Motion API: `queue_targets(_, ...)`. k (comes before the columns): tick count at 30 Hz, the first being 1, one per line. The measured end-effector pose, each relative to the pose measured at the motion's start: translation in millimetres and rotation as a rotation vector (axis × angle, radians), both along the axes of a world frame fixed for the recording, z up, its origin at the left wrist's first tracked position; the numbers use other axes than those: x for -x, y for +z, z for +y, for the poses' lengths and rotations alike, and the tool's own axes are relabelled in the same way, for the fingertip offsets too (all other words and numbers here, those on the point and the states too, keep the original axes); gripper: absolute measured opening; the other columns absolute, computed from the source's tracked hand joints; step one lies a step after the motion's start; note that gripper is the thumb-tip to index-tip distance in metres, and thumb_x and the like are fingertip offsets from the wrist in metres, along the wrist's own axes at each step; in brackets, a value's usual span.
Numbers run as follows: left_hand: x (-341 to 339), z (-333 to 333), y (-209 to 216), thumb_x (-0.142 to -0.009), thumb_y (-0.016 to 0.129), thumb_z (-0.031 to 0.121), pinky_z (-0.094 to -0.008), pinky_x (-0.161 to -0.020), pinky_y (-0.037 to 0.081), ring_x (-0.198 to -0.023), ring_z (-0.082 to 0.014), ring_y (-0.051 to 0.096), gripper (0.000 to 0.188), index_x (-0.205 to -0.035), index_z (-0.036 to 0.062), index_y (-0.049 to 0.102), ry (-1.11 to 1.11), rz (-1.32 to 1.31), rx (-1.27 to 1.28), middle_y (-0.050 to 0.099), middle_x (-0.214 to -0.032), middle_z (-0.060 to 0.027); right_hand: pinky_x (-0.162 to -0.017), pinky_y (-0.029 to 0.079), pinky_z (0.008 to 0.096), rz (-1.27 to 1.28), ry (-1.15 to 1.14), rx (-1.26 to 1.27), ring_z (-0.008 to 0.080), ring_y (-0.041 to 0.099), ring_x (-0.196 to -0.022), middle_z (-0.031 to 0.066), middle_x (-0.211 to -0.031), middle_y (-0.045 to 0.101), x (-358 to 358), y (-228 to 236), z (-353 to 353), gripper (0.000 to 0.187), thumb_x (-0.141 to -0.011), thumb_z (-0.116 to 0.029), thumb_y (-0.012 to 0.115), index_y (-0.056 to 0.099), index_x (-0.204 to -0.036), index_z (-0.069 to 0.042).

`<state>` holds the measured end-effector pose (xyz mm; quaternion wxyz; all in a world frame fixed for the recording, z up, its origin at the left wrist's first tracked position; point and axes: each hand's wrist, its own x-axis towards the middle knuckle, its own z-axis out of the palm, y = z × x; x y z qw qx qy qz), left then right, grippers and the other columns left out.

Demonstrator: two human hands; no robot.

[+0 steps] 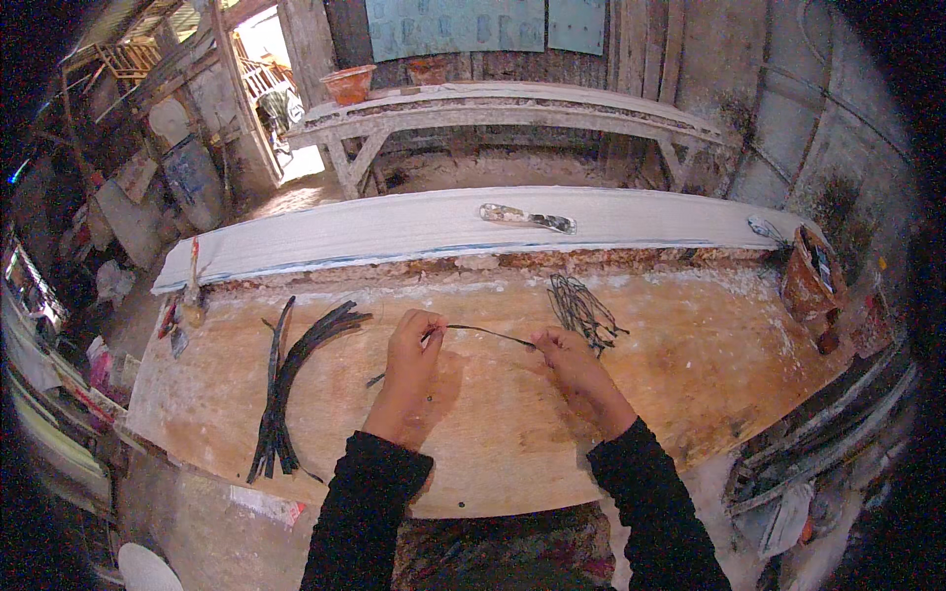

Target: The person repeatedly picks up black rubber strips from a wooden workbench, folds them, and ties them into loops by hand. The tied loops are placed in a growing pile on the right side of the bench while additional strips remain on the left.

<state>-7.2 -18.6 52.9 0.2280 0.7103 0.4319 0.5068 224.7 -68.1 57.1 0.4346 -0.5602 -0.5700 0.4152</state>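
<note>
A thin black strip (pixel 490 333) stretches between my two hands above the wooden board. My left hand (pixel 415 357) pinches it at one side, and a short end of it seems to stick out past that hand. The other side is gripped in the fingertips of my right hand (pixel 574 366). Left of my left hand lies a bundle of flat black strips (pixel 292 384), long and slightly curved. Just beyond my right hand rests a loose tangle of thin dark loops (pixel 583 310), partly hidden by that hand.
The wooden board (pixel 690 394) backs onto a raised white slab (pixel 394 229) carrying a worn scraper-like tool (pixel 527 218). A brush (pixel 193 291) is at the left edge, a reddish-brown bucket (pixel 812 274) at the right. A long bench (pixel 522 116) with an orange pot (pixel 348 86) stands behind.
</note>
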Motion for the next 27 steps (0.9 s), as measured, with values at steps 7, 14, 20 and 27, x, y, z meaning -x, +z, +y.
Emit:
queue_targets(7,3,0,-3,-0.079,0.058,0.001,-0.0290,-0.064,0.045,-0.075,-0.0228,0.057,0.008,-0.087,-0.0003,0.059,-0.058,-0.060,0.011,0.056,-0.081,-0.0108,-0.047,0.033,0.0228,0.090,0.164,0.254,0.0053,0.034,-0.050,-0.0060,-0.059,0.039,-30,4,10,0.028,-0.088,-0.034,0.053,0.048,-0.071,-0.012)
queue_targets(14,10,5,-14,-0.079,0.059,0.006,-0.0289,-0.062,0.044,-0.072,-0.0235,0.057,0.010,-0.088,0.0018,0.063,-0.038,-0.069,0.046,0.057,-0.078,-0.0100,-0.058,0.042,0.0251,0.910,0.283,0.050,0.0078,0.042,-0.050,-0.0029,-0.061,0.045,-36,18,4,0.014,-0.087,-0.023,0.055,0.052,-0.084,-0.009)
queue_targets(20,15,17,-36,-0.079,0.060,0.008,-0.0310,-0.062,0.045,-0.072,-0.0263,0.057,0.011,-0.088,0.0030,0.063,-0.038,-0.052,0.130,0.058,-0.079,-0.0110,-0.067,0.047,0.0287,1.139,0.170,-0.067,0.0114,0.051,-0.059,-0.0017,-0.070,0.052,-46,18,4,0.024,-0.086,-0.018,0.056,0.052,-0.107,-0.008)
queue_targets(27,15,19,-63,-0.081,0.059,0.010,-0.0282,-0.061,0.045,-0.067,-0.0172,0.056,0.011,-0.085,0.0006,0.063,-0.111,-0.195,0.397,0.058,-0.075,-0.0071,-0.069,0.048,0.0287,1.065,0.071,-0.118,0.0114,0.052,-0.066,-0.0015,-0.076,0.054,-29,25,3,0.036,-0.081,-0.010,0.061,0.052,-0.116,-0.009)
